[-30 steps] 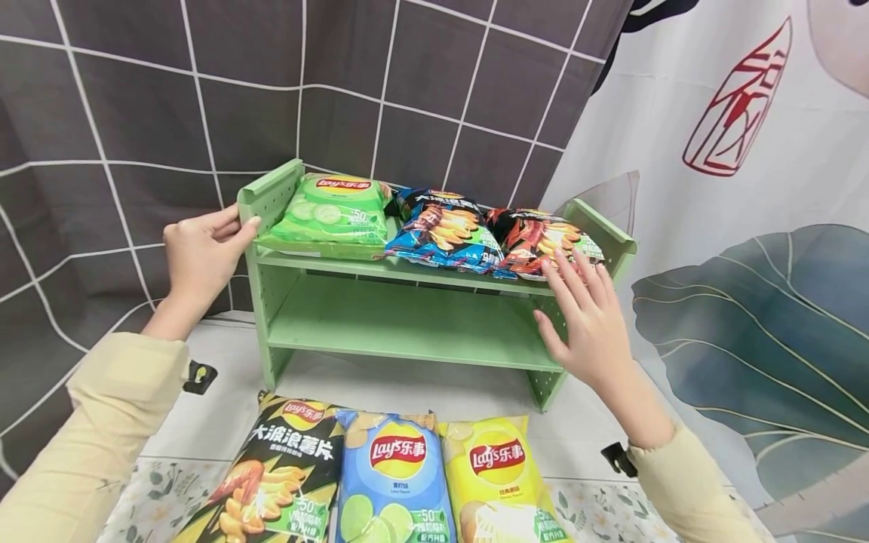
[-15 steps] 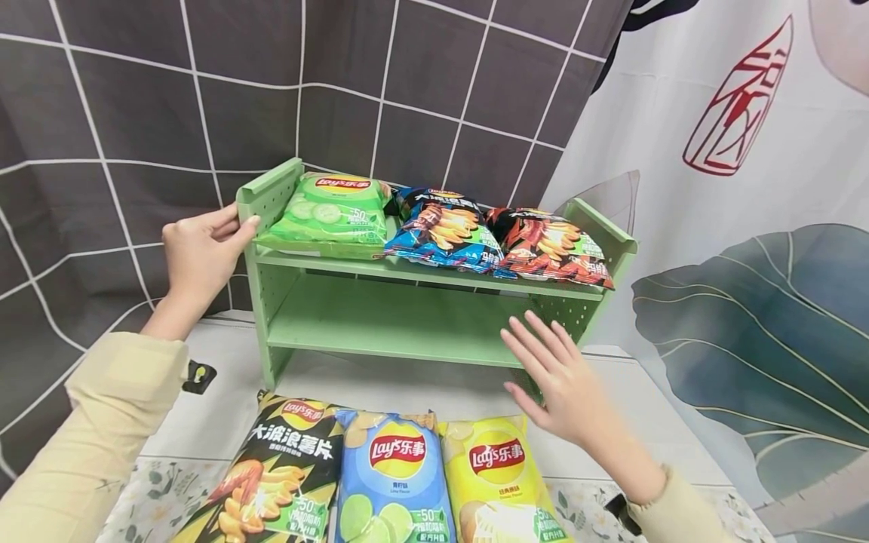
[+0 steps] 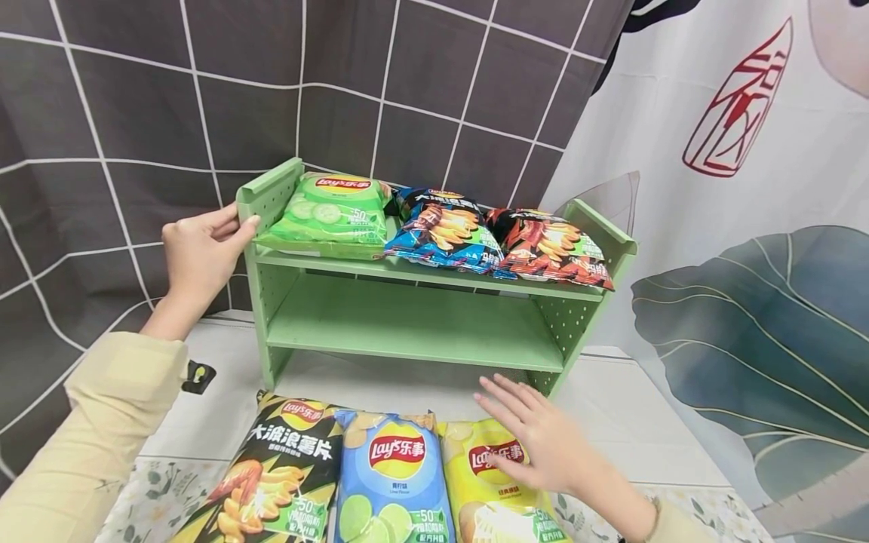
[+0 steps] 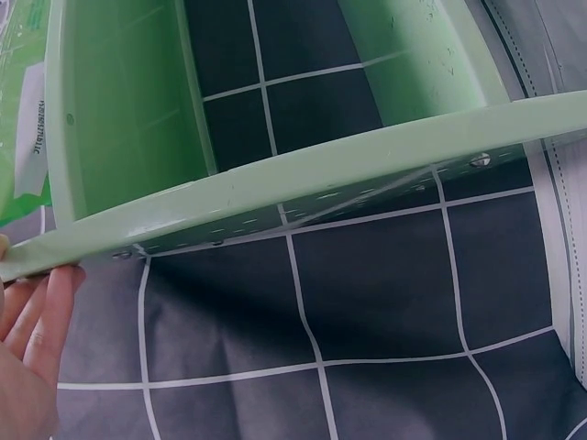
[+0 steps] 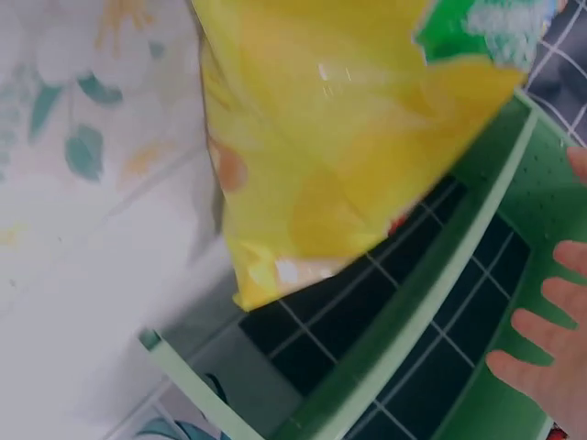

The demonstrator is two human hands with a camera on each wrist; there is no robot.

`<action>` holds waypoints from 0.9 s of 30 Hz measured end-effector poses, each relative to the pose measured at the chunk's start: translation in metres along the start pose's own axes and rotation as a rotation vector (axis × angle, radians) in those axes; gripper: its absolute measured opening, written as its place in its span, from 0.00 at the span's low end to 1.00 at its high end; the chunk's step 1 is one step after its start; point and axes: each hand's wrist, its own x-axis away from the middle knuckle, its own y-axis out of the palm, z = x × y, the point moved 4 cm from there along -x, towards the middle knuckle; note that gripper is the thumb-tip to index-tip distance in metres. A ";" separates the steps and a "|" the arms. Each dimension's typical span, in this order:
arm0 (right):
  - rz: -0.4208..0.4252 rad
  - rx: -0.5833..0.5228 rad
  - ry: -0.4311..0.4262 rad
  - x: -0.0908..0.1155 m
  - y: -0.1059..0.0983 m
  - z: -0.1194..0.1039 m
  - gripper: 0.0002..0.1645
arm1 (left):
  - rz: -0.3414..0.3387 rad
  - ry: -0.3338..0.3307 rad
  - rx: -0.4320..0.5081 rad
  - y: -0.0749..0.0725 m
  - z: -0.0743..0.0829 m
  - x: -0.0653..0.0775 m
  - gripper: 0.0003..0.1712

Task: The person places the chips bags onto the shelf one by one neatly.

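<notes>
With thumb and fingers my left hand grips the upper left side panel of a green two-tier shelf; the left wrist view shows its fingertips against the panel edge. My right hand is over the yellow Lay's chip bag, fingers straight and spread, holding nothing. That bag lies in front of the shelf, beside a blue lime chip bag and a black chip bag. In the right wrist view the yellow bag and my fingers appear apart.
On the top tier sit a green chip bag, a blue-and-black bag and a red-and-black bag. Behind hangs a dark grid-patterned cloth. A white curtain hangs at the right.
My right hand has come away from the red-and-black bag on the top tier and moved down toward the yellow bag. My left hand stays on the shelf panel.
</notes>
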 end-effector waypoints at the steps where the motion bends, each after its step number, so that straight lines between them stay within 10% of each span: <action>1: -0.009 -0.007 -0.013 0.001 0.003 -0.002 0.46 | 0.000 -0.002 0.000 0.000 0.000 0.000 0.21; 19: -0.198 -0.074 -0.102 0.020 0.019 -0.040 0.53 | 0.005 0.012 0.004 -0.001 0.000 0.000 0.21; 27: -0.422 -0.178 0.039 0.026 0.017 -0.050 0.48 | 0.002 0.012 0.006 0.000 0.000 0.000 0.21</action>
